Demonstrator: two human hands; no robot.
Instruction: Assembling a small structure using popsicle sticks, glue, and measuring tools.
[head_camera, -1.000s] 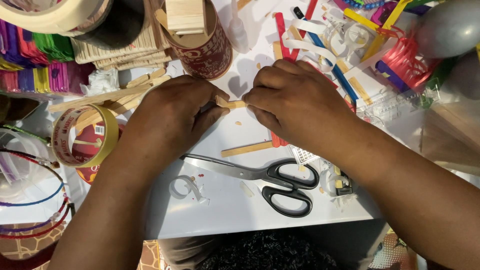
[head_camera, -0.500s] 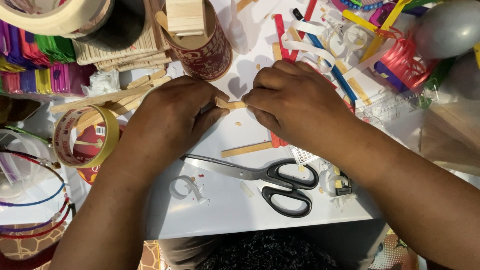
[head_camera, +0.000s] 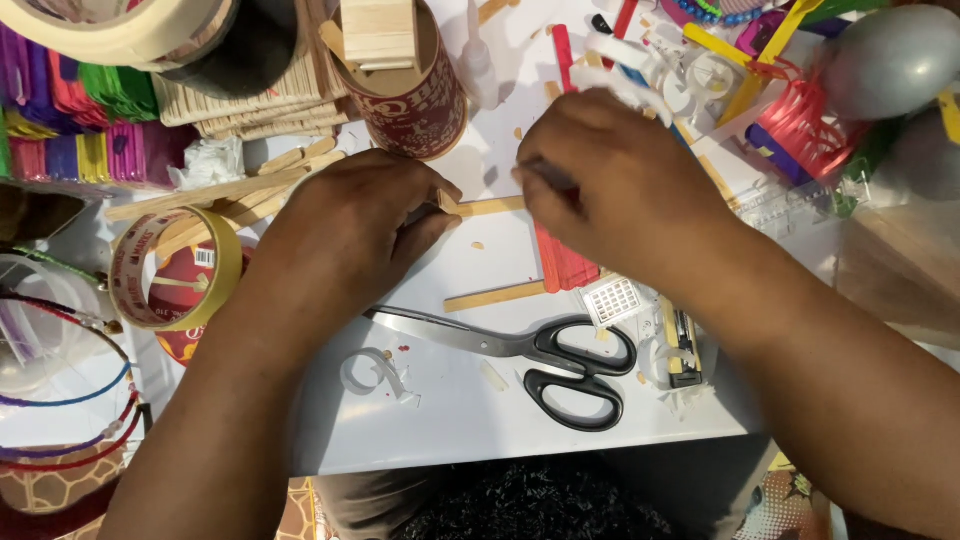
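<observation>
Stick (head_camera: 490, 206): 1, btwn 2 hands; scissors (head_camera: 520, 352): 1 pr.

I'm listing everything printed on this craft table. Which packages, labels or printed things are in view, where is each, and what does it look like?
Cylindrical container: top centre, beyond the left hand; red with pale printed pattern, wooden pieces inside.
Printed tape roll: left of the left hand; yellow ring, red-and-white print inside, small barcode label.
Plain tape roll: top left corner; cream, no print visible.
No screens or signs.
</observation>
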